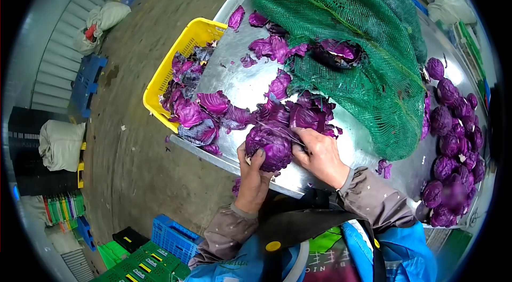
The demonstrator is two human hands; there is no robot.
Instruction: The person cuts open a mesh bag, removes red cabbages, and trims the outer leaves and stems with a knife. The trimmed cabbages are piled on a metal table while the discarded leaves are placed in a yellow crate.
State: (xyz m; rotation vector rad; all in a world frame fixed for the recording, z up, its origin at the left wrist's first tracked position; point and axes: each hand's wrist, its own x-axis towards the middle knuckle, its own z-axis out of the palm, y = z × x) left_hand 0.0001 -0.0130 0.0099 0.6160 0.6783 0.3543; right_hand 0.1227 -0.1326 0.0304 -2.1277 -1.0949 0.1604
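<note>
My left hand [253, 179] is closed round the lower left side of a purple cabbage head [271, 149], thumb across its front. At the cabbage's right side, my right hand [321, 157] is closed on what looks like a thin knife [302, 144], mostly hidden by the fingers and blurred against the leaves. Loose purple cabbage leaves [309, 116] are heaped just beyond both hands on the metal table [234, 71]. A green mesh sack [362, 90] lies across the table beyond my right hand, with a dark purple cabbage [338, 52] showing at its opening.
A yellow crate [160, 80] holding purple leaves stands against the table's left edge. Several cabbage heads [449, 145] are piled at the far right. Blue [173, 236] and green crates [152, 260] sit on the floor at lower left. A blue pallet [87, 82] leans by the wall.
</note>
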